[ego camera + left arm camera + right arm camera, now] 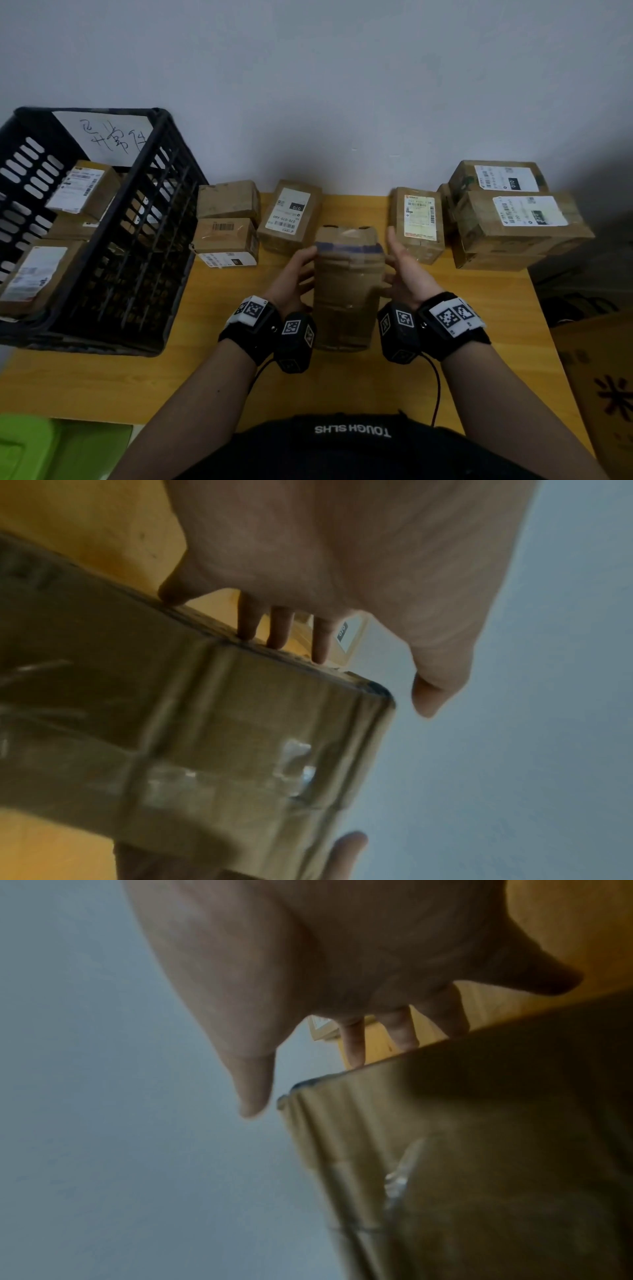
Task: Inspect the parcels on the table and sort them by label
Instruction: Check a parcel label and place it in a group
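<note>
Mid-inspection here, with one taped cardboard parcel [347, 287] held up over the yellow table [205, 383], between both hands and close to the chest. Left hand [295, 274] on its left side, fingers [246, 623] fairly straight and spread along the edge, thumb clear of the corner. Right hand [406, 270] mirrored on the right side, fingers [352, 1045] reaching past the far edge, thumb lifted free. Pressed between flat palms rather than wrapped, as far as the wrist views show. No label visible on the upper face, only brown tape and a strip of blue tape [349, 247] near the far end, so probably a turn needed to find the label.

Progress so far: black plastic crate [161, 192] on the left with a handwritten paper sign [106, 137], already holding at least two labelled boxes [80, 190]. Reads as one sorting destination, partly filled.

Left to do, and plenty of it: two small boxes stacked [226, 233] just beside the crate, a box marked 070 [291, 214] next along, a tall labelled box [418, 219] near the right hand, and a pile of larger boxes [513, 219] at the far right. Hard to tell whether that right pile counts as sorted or waiting. Roughly early to midway, judging by the spread.
</note>
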